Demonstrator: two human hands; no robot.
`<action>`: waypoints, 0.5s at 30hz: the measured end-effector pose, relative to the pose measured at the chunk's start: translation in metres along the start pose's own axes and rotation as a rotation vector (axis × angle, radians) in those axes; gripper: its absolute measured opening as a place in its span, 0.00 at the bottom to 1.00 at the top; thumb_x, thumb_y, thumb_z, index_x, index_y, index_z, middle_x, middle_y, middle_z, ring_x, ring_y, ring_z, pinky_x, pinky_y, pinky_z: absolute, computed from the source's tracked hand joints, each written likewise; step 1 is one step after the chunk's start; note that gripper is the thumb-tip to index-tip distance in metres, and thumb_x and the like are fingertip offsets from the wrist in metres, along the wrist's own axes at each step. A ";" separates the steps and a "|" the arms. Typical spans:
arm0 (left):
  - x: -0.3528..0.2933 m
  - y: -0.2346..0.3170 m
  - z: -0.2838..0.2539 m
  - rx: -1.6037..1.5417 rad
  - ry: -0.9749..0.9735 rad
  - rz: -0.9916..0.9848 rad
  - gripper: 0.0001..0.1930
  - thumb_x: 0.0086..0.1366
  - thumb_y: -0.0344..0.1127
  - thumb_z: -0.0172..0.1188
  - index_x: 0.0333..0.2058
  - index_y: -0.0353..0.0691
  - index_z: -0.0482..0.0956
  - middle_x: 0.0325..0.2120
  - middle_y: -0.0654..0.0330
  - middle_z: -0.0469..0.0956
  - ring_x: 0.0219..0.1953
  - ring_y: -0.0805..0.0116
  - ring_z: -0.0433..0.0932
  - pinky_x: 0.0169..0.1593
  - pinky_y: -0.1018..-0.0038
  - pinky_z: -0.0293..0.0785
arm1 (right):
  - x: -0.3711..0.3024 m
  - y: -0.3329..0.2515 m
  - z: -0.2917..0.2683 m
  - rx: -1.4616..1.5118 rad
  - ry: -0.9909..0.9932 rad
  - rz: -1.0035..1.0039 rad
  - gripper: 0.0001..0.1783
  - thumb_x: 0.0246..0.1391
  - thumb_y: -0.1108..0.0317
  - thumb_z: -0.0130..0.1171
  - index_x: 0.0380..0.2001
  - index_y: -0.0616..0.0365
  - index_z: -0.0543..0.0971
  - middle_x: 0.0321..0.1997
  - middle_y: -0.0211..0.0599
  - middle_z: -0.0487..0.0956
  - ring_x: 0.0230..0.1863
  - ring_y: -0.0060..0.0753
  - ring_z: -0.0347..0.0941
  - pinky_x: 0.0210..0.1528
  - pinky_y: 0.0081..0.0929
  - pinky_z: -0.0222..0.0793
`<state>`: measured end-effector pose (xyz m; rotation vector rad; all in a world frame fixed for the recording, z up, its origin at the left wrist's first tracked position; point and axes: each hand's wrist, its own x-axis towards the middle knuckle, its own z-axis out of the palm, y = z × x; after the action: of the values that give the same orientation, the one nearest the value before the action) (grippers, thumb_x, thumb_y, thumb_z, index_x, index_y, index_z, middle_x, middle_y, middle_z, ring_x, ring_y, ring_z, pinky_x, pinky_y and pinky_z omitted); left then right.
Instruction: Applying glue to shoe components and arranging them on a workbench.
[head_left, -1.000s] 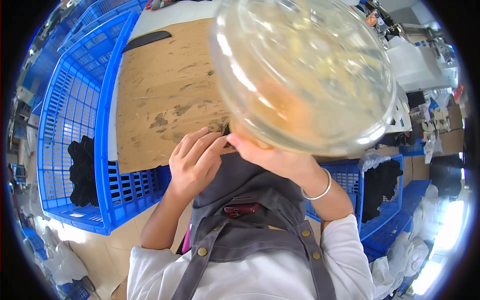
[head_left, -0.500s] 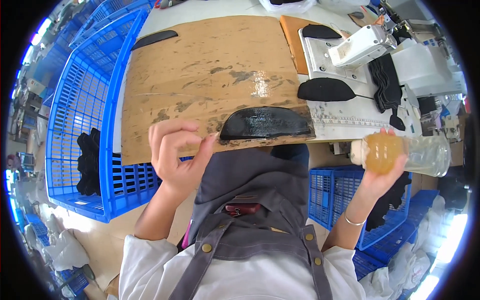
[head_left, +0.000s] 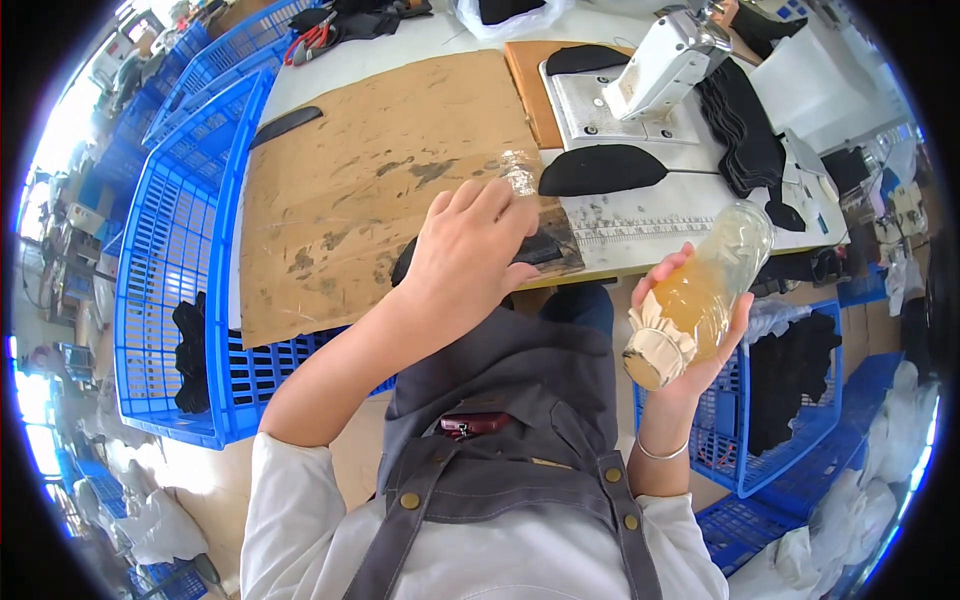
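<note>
My right hand (head_left: 690, 370) grips a clear plastic bottle (head_left: 715, 270) of yellowish liquid. Its cloth-wrapped mouth (head_left: 660, 348) tilts down toward me, beyond the table's front edge. Over a curved black piece (head_left: 540, 250) with a shiny wet-looking surface, my left hand (head_left: 470, 250) is bent with its fingers curled together. The fingertips are hidden beneath the hand, so whether they pinch anything cannot be seen. That piece lies along the front right edge of a stained cardboard sheet (head_left: 340, 170), mostly covered by my hand.
A white sewing machine (head_left: 665, 60) stands at the back right, near a matte black curved piece (head_left: 600, 170) and stacked black pieces (head_left: 740, 130). Another dark piece (head_left: 287, 126) lies at the cardboard's far left. Blue crates (head_left: 222, 300) flank the table. Red-handled pliers (head_left: 312, 40) lie behind.
My left hand has moved right, from the black piece's left tip to over its middle. The bottle has swung from lying sideways to mouth toward me. The view has shifted.
</note>
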<state>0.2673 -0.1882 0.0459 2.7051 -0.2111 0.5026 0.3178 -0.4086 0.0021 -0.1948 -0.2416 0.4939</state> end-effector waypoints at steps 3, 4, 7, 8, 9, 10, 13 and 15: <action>-0.002 -0.003 -0.002 -0.024 0.023 -0.022 0.16 0.43 0.34 0.67 0.29 0.41 0.70 0.30 0.60 0.67 0.38 0.58 0.67 0.44 0.66 0.63 | 0.000 0.001 0.000 0.006 0.021 0.007 0.37 0.51 0.45 0.50 0.53 0.65 0.60 0.47 0.44 0.68 0.50 0.42 0.64 0.57 0.43 0.56; -0.001 -0.005 -0.001 -0.022 0.023 -0.021 0.16 0.43 0.34 0.67 0.29 0.41 0.70 0.30 0.60 0.67 0.38 0.58 0.67 0.44 0.66 0.63 | 0.000 0.001 -0.001 0.007 0.019 0.007 0.37 0.51 0.45 0.50 0.53 0.65 0.60 0.47 0.44 0.68 0.50 0.42 0.64 0.57 0.43 0.56; 0.000 -0.011 0.002 -0.024 0.079 -0.007 0.12 0.45 0.33 0.65 0.27 0.40 0.71 0.28 0.59 0.68 0.36 0.58 0.68 0.42 0.67 0.63 | 0.001 0.008 0.000 -0.029 0.081 0.016 0.34 0.51 0.41 0.47 0.53 0.55 0.62 0.48 0.39 0.68 0.50 0.40 0.65 0.57 0.51 0.55; 0.000 -0.012 0.002 -0.049 0.079 -0.007 0.10 0.45 0.33 0.64 0.25 0.39 0.71 0.27 0.59 0.68 0.35 0.58 0.68 0.41 0.67 0.63 | 0.004 0.011 0.001 -0.032 0.054 0.042 0.34 0.50 0.41 0.47 0.52 0.54 0.62 0.48 0.39 0.68 0.50 0.40 0.65 0.58 0.53 0.54; 0.000 -0.013 0.002 -0.075 0.080 -0.008 0.09 0.46 0.32 0.63 0.24 0.39 0.72 0.25 0.58 0.68 0.34 0.58 0.68 0.40 0.67 0.64 | 0.007 0.016 0.003 -0.036 0.027 0.070 0.33 0.50 0.41 0.48 0.52 0.53 0.62 0.48 0.39 0.68 0.50 0.40 0.65 0.58 0.54 0.53; 0.000 -0.014 0.003 -0.075 0.084 -0.010 0.09 0.46 0.32 0.63 0.24 0.39 0.72 0.25 0.58 0.68 0.34 0.58 0.68 0.40 0.67 0.64 | 0.010 0.021 0.005 -0.037 0.024 0.072 0.33 0.50 0.41 0.48 0.52 0.53 0.62 0.48 0.39 0.68 0.50 0.40 0.65 0.58 0.54 0.53; 0.001 -0.016 0.006 -0.177 0.107 -0.035 0.07 0.47 0.30 0.62 0.21 0.38 0.72 0.22 0.58 0.69 0.31 0.58 0.69 0.37 0.68 0.65 | 0.024 0.037 0.006 -0.016 -0.066 0.153 0.32 0.51 0.44 0.49 0.52 0.53 0.61 0.48 0.39 0.68 0.52 0.41 0.64 0.59 0.56 0.50; 0.002 -0.018 0.008 -0.231 0.104 -0.046 0.07 0.46 0.30 0.62 0.21 0.37 0.72 0.20 0.58 0.70 0.29 0.58 0.70 0.35 0.68 0.66 | 0.028 0.042 0.006 -0.011 -0.057 0.163 0.31 0.51 0.44 0.49 0.52 0.53 0.61 0.48 0.39 0.68 0.52 0.42 0.64 0.59 0.56 0.50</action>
<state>0.2755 -0.1752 0.0335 2.4465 -0.1667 0.5659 0.3211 -0.3585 0.0030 -0.2122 -0.2855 0.6606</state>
